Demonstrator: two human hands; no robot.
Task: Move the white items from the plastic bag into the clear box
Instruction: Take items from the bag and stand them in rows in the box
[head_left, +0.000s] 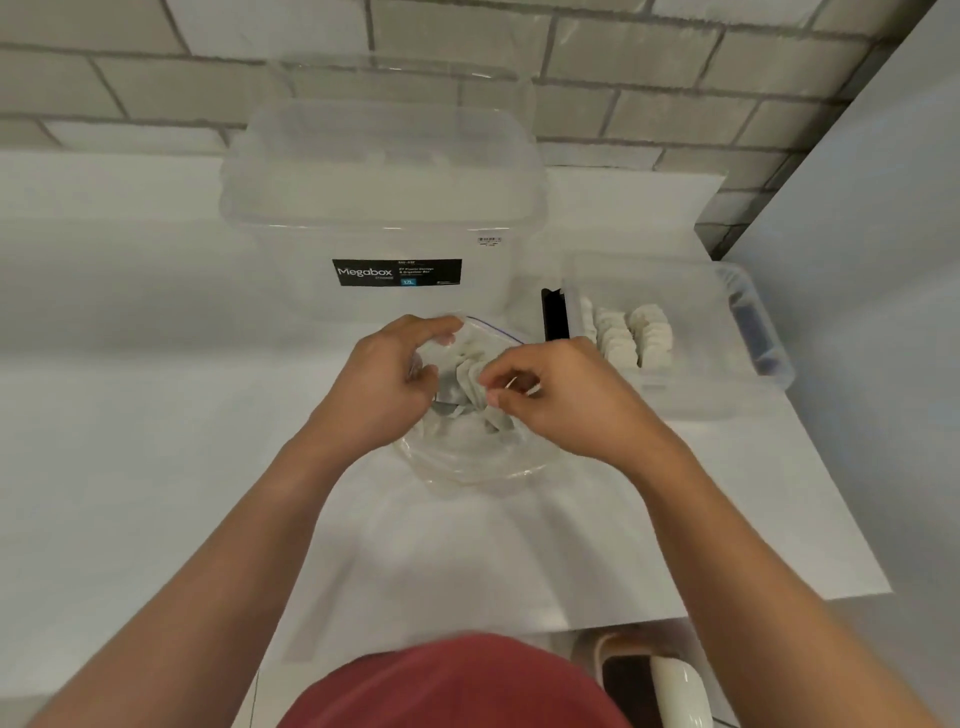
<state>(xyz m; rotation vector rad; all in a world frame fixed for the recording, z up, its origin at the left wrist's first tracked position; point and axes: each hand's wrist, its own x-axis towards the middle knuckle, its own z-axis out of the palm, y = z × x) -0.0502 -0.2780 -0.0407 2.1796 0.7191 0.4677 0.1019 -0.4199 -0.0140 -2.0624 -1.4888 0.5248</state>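
Note:
A clear plastic zip bag (467, 452) stands on the white table (156, 467) in front of me, mouth up. White packets (470, 382) fill its opening. My left hand (384, 384) grips the bag's left rim. My right hand (556, 395) reaches into the mouth, fingers pinching the white packets. To the right lies a low clear box (675, 338) with rows of white items (631, 332) stacked in its left part.
A tall clear Megabox container (384, 208) with its lid on stands right behind the bag. A black object (554, 314) sits between it and the low box. A brick wall runs behind. The table's right edge drops off past the low box.

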